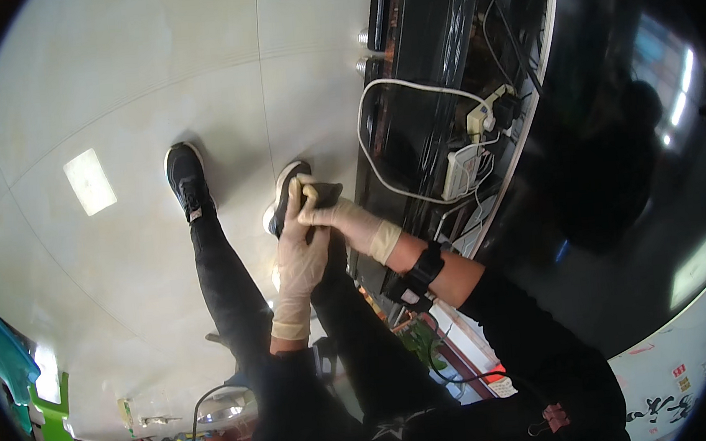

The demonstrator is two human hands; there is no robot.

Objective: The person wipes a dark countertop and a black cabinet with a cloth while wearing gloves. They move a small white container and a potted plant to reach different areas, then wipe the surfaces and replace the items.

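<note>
My left hand (299, 253) and my right hand (350, 221) both wear thin, pale translucent gloves. They meet in front of my body, above one black shoe (284, 192) with a white sole. Bunched between them is a dark grey piece, apparently a cloth (328, 192), whose free end sticks out past the right fingers. Both hands grip it, though the fingers overlap and hide most of it. A black strap with a small device (418, 278) is around my right forearm.
A glossy black cabinet (420, 51) runs along the right, with a looped white cable (380, 174), a power strip (480, 121) and a white box with wires (461, 173). A large dark screen (574, 157) stands beside it. A green plastic stool (55, 413) is at lower left on the pale tiled floor (143, 270).
</note>
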